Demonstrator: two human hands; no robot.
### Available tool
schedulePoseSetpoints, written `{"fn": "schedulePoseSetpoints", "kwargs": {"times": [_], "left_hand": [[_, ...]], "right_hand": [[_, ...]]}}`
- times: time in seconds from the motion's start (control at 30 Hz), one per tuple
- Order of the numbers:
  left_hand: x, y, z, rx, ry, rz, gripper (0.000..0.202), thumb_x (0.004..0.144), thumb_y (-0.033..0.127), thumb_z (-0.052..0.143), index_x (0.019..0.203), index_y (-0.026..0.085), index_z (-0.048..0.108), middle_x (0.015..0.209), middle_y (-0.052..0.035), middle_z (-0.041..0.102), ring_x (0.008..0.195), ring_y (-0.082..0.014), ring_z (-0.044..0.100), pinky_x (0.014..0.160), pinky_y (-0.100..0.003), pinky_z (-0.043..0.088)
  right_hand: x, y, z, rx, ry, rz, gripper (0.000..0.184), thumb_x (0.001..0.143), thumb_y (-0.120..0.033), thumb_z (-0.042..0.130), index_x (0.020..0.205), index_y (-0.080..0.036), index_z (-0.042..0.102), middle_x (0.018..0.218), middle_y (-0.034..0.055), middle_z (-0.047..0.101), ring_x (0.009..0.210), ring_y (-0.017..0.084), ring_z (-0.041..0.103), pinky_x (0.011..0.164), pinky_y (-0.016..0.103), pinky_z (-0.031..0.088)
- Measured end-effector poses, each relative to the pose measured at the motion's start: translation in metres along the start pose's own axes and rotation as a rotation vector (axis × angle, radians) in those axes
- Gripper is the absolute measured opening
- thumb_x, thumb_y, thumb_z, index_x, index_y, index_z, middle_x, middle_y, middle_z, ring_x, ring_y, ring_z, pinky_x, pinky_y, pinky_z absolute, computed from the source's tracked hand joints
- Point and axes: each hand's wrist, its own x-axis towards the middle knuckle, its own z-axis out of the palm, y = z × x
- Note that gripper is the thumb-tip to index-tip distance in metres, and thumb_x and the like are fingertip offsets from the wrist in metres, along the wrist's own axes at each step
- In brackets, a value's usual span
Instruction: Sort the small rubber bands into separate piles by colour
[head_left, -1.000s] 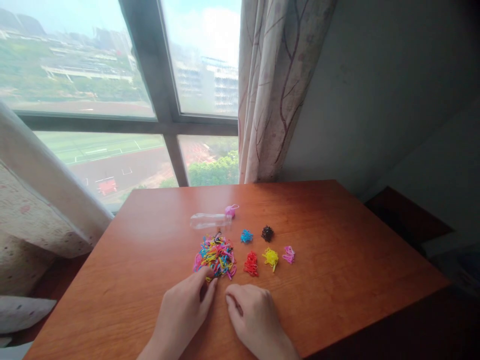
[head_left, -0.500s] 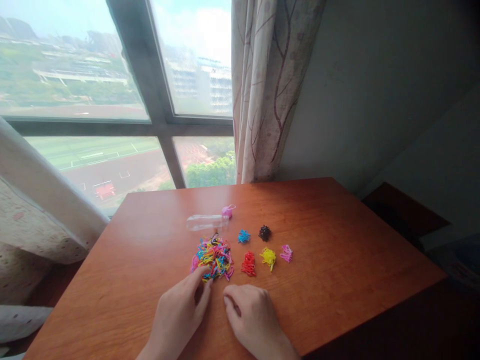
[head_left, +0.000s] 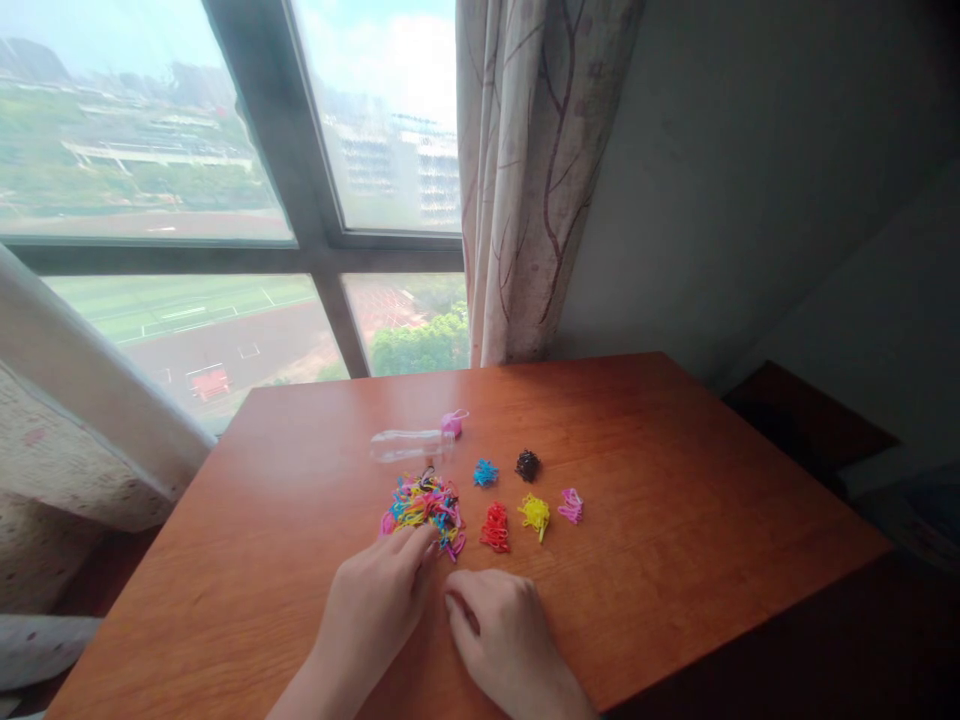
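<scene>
A mixed pile of small coloured plastic clips (head_left: 426,502), looped like safety pins, lies near the middle of the table. My left hand (head_left: 382,585) reaches over the pile's near edge with fingers bent together, and its fingertips are partly hidden. Just to its right my right hand (head_left: 504,625) rests on the table, curled with thumb and fingers close together; whatever it may hold is hidden. Right of the pile are single-colour heaps: blue clips (head_left: 485,473), black clips (head_left: 527,464), red clips (head_left: 495,527), yellow clips (head_left: 535,514) and pink clips (head_left: 571,505).
Behind the pile a clear plastic bottle (head_left: 409,445) lies on its side, with a pink looped cap (head_left: 452,423) at its right end. The brown wooden table (head_left: 675,480) stands against a window (head_left: 315,260) with patterned curtains (head_left: 517,200).
My left hand has moved slightly up and right over the pile's near edge, and its thumb and fingers have come together. My right hand stays almost still.
</scene>
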Motion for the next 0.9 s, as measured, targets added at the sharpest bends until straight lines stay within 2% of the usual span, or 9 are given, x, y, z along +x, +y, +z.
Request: {"fn": "schedulePoseSetpoints", "kwargs": {"times": [0.13, 0.27, 0.43, 0.57, 0.67, 0.77, 0.9], "left_hand": [[0.005, 0.007, 0.002, 0.034, -0.083, 0.003, 0.019, 0.092, 0.022, 0.048, 0.097, 0.024, 0.066, 0.085, -0.002, 0.076, 0.073, -0.0188, 0.071, 0.058, -0.024, 0.045], [0.006, 0.007, 0.003, 0.019, -0.119, -0.018, 0.018, 0.091, 0.021, 0.048, 0.085, 0.024, 0.065, 0.077, -0.0008, 0.073, 0.068, -0.0183, 0.069, 0.056, -0.024, 0.043], [0.001, 0.0, 0.005, -0.071, -0.081, -0.051, 0.017, 0.09, 0.02, 0.048, 0.091, 0.024, 0.065, 0.084, -0.0008, 0.074, 0.071, -0.0187, 0.07, 0.058, -0.024, 0.045], [0.004, -0.006, -0.001, -0.202, -0.048, -0.079, 0.017, 0.091, 0.023, 0.048, 0.094, 0.025, 0.065, 0.081, 0.0015, 0.073, 0.066, -0.0144, 0.067, 0.059, -0.022, 0.044], [0.016, -0.006, -0.009, -0.23, -0.023, -0.078, 0.017, 0.091, 0.027, 0.049, 0.092, 0.025, 0.066, 0.076, 0.0022, 0.072, 0.062, -0.0133, 0.065, 0.055, -0.021, 0.042], [0.035, -0.001, -0.016, -0.203, -0.011, -0.03, 0.02, 0.091, 0.029, 0.046, 0.091, 0.025, 0.066, 0.079, 0.0007, 0.073, 0.063, -0.0134, 0.064, 0.055, -0.021, 0.041], [0.065, 0.01, -0.021, -0.072, -0.116, 0.02, 0.022, 0.092, 0.025, 0.043, 0.088, 0.024, 0.065, 0.081, -0.0013, 0.072, 0.067, -0.0153, 0.065, 0.055, -0.022, 0.038]], "right_hand": [[0.0, -0.001, 0.0, -0.001, 0.003, -0.001, 0.015, 0.085, -0.012, 0.052, 0.086, -0.025, 0.059, 0.076, -0.0031, 0.068, 0.07, 0.015, 0.063, 0.061, 0.025, 0.031], [0.0, -0.001, 0.001, -0.001, 0.005, -0.008, 0.015, 0.086, -0.012, 0.052, 0.087, -0.025, 0.059, 0.076, -0.0033, 0.068, 0.07, 0.015, 0.063, 0.061, 0.024, 0.032], [0.0, -0.001, 0.001, -0.01, 0.001, -0.007, 0.014, 0.086, -0.013, 0.052, 0.086, -0.025, 0.058, 0.076, -0.0034, 0.068, 0.07, 0.015, 0.064, 0.061, 0.025, 0.032], [0.001, -0.001, 0.001, -0.008, 0.004, 0.0, 0.014, 0.085, -0.013, 0.052, 0.085, -0.025, 0.058, 0.076, -0.0039, 0.068, 0.069, 0.015, 0.064, 0.061, 0.025, 0.032], [0.0, -0.001, 0.002, -0.009, 0.007, 0.0, 0.014, 0.084, -0.013, 0.054, 0.085, -0.025, 0.059, 0.075, -0.004, 0.068, 0.068, 0.014, 0.063, 0.06, 0.024, 0.032], [0.0, 0.0, 0.003, -0.009, 0.015, 0.002, 0.013, 0.084, -0.013, 0.054, 0.084, -0.025, 0.059, 0.074, -0.0041, 0.068, 0.068, 0.014, 0.064, 0.059, 0.023, 0.033], [0.0, 0.0, 0.005, -0.005, 0.019, -0.002, 0.013, 0.084, -0.013, 0.054, 0.083, -0.025, 0.059, 0.074, -0.0042, 0.069, 0.068, 0.014, 0.064, 0.06, 0.022, 0.034]]}}
